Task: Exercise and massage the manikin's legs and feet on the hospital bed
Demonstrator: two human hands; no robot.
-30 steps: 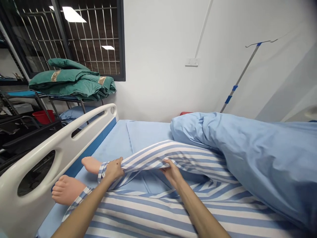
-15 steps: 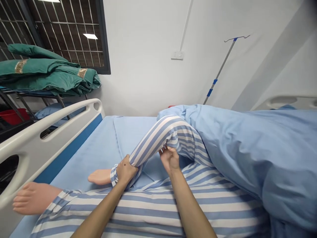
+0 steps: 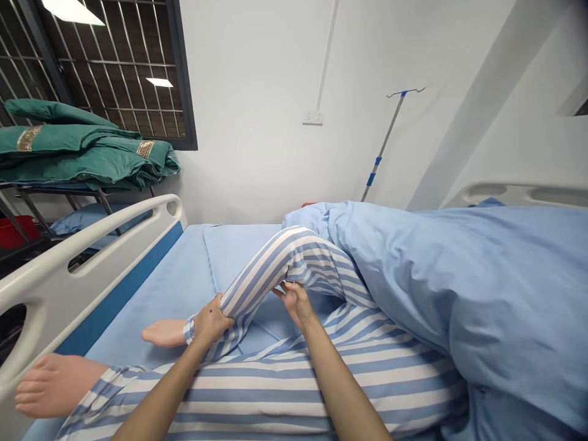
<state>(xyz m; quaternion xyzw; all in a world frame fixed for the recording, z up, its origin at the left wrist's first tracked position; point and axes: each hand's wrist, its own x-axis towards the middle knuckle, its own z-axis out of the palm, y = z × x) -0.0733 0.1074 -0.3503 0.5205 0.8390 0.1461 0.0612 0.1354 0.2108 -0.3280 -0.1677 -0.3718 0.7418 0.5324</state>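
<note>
A figure in blue-and-white striped trousers lies on a hospital bed. Its far leg (image 3: 294, 257) is bent, knee raised. My left hand (image 3: 210, 320) is closed around that leg's lower shin, just above the bare foot (image 3: 163, 332). Under the raised knee, my right hand (image 3: 295, 301) has its fingers curled into the striped cloth. The near leg (image 3: 275, 392) lies flat across the front, its bare foot (image 3: 50, 383) at the left. A light blue quilt (image 3: 459, 282) covers the figure's upper part.
A white footboard (image 3: 87, 257) with cut-outs runs along the left. Behind it stands a rack with folded green bedding (image 3: 87, 150). An IV pole (image 3: 386, 141) leans by the white wall. A white rail (image 3: 514, 193) shows at the right, beyond the quilt.
The far leg has gone from nearly flat to bent with the knee raised. My left hand stayed on the shin and my right hand moved under the knee. The view shifted right.
</note>
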